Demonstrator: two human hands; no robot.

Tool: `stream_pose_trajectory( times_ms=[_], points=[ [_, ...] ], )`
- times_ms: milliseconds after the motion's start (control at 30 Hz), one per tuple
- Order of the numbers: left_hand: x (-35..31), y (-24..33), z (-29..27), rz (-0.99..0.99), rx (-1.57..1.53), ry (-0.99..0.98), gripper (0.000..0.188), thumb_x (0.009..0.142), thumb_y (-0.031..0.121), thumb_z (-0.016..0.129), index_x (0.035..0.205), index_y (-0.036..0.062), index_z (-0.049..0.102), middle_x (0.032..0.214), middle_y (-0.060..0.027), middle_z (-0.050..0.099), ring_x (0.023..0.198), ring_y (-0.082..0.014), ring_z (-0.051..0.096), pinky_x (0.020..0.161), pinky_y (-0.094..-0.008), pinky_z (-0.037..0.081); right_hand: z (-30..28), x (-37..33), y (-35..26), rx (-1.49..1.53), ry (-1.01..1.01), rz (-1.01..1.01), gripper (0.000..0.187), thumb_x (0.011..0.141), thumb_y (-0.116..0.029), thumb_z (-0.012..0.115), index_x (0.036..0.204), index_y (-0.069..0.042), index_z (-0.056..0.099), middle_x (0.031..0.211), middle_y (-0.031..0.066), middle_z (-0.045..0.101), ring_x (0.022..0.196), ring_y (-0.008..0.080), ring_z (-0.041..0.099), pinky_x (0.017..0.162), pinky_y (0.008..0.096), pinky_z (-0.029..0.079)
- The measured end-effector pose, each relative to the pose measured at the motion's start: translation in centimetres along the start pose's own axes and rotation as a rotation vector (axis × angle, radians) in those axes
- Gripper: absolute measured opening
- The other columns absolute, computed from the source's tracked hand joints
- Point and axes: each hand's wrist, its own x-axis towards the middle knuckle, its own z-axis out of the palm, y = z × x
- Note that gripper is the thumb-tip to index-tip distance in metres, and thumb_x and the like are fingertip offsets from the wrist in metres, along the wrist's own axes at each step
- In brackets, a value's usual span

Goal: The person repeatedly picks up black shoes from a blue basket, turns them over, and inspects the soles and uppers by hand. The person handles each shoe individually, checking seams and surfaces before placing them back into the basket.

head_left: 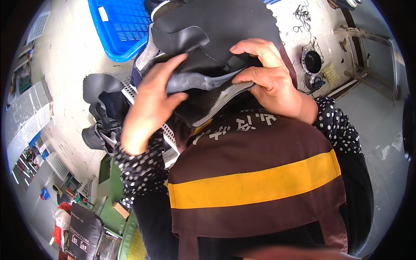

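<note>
Both hands are working a black shoe upper held up close in front of the chest, above the brown apron with its yellow stripe. The right hand is closing around the upper's near edge, thumb underneath and fingers curled over the top, pinching the grey lining and the pale edge beneath it. The left hand is mostly open, its fingers flat and extended along the lining's left side, pressing rather than gripping; whether the thumb is hooking under the material is hard to tell from here.

The upper is looking light and soft: it is folding and sagging where unsupported, and a flap is curling over at the top left. The matte surface is probably giving decent grip, and nothing about it seems fragile. Being floppy, it is best held at the thicker stitched edge, with 2 hands spread apart so the panel is staying taut.

Behind it, a blue crate is sitting on the bench, and more black uppers are lying piled to the left.
</note>
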Motion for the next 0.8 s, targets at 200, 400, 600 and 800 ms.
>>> stream_pose_trajectory(
  times_ms=[200,400,600,800],
  points=[
    [0.1,5.7,-1.8,0.358,0.152,0.168,0.050,0.084,-0.006,0.071,0.132,0.0053,0.066,0.130,-0.0119,0.066,0.109,-0.0233,0.068,0.090,-0.0354,0.055,0.3,0.4,-0.1,-0.007,0.022,-0.033,0.025,0.059,0.008,0.075,0.080,-0.004,0.073,0.126,0.0128,0.063,0.118,0.0343,0.061,0.097,0.0434,0.050],
    [3.8,3.5,1.8,0.371,0.100,0.026,0.033,0.085,-0.006,0.070,0.117,0.0002,0.069,0.091,-0.0088,0.065,0.082,-0.0211,0.068,0.075,-0.0340,0.053,-1.1,1.3,-0.9,-0.027,0.010,-0.031,0.025,0.059,0.005,0.078,0.081,-0.006,0.074,0.122,0.0098,0.065,0.105,0.0309,0.062,0.091,0.0397,0.050],
    [0.8,0.3,2.5,-0.261,-0.875,0.023,0.025,0.089,-0.009,0.066,0.112,-0.0030,0.072,0.089,-0.0019,0.071,0.070,-0.0069,0.061,0.060,-0.0211,0.048,-0.8,2.4,-0.6,-0.025,-0.224,-0.170,0.022,0.061,-0.001,0.079,0.078,-0.010,0.070,0.108,-0.0029,0.068,0.091,0.0208,0.060,0.076,0.0335,0.044],
    [1.1,0.1,3.1,-0.324,-0.934,0.039,0.024,0.092,0.002,0.072,0.115,-0.0036,0.073,0.096,-0.0050,0.074,0.077,-0.0110,0.067,0.068,-0.0239,0.054,0.1,3.9,0.5,0.049,-0.260,-0.097,0.018,0.069,-0.009,0.084,0.080,-0.013,0.070,0.086,-0.0047,0.070,0.092,0.0207,0.062,0.079,0.0364,0.045]
  ],
)
